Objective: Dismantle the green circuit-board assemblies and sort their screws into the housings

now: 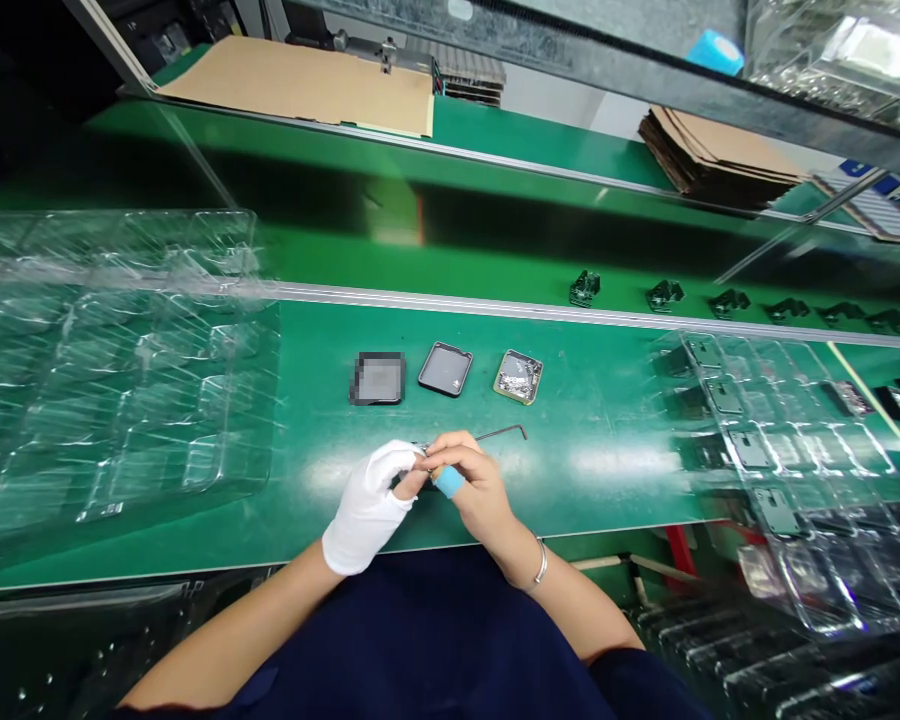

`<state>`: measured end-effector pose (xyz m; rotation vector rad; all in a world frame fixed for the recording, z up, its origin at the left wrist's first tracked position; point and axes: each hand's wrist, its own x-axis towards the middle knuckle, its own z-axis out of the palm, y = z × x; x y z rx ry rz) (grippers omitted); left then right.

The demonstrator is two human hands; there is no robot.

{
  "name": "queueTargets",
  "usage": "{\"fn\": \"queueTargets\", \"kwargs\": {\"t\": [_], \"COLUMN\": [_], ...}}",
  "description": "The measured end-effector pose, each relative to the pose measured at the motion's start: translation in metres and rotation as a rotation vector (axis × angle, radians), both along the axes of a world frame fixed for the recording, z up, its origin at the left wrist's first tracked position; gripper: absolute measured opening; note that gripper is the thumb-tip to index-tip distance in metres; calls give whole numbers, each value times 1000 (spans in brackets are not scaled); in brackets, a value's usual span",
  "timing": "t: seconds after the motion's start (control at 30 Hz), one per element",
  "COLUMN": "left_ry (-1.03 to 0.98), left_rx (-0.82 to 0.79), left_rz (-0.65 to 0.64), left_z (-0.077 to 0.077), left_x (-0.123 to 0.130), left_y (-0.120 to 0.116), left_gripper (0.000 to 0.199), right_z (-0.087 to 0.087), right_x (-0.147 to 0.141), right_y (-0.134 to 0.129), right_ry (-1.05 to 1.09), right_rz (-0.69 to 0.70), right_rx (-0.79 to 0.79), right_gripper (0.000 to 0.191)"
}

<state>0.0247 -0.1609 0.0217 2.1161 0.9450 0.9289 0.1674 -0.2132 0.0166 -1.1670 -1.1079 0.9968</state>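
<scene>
My left hand, in a white glove with bare fingertips, meets my right hand low over the middle of the bench. Both are closed, fingertips pinched together around something small that they mostly hide. Blue tape wraps the right thumb. Just behind the right fingers, the bent end of a thin dark L-shaped hex key shows; its other end is out of sight. Beyond the hands stand three shallow square trays: a dark one at left, partly pixelated, a grey one, and one with small metal parts.
Clear plastic compartment trays are stacked at left. Another clear tray at right holds dark flat pieces. Several small black parts line the strip behind the metal rail. Cardboard sheets lie on the back shelf.
</scene>
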Motion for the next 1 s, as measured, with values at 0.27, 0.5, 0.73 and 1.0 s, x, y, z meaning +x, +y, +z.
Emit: {"fn": "queueTargets", "kwargs": {"t": [0.27,0.5,0.73,1.0], "left_ry": [268,188,113,116], "left_rx": [388,55,-83,86], "left_rz": [-328,-104,-124,-168], "left_z": [-8,-42,-46,-33], "left_x": [-19,-19,-3,0], "left_y": [14,10,7,8], "left_gripper": [17,72,39,38], "right_z": [18,2,-13,-12], "right_x": [28,50,43,44], "right_y": [-6,-5,3,2], "right_ry": [-330,-435,-600,-656], "right_rz": [299,153,125,149], "right_rx": [-68,-80,66,121], "right_gripper": [4,8,8,10]}}
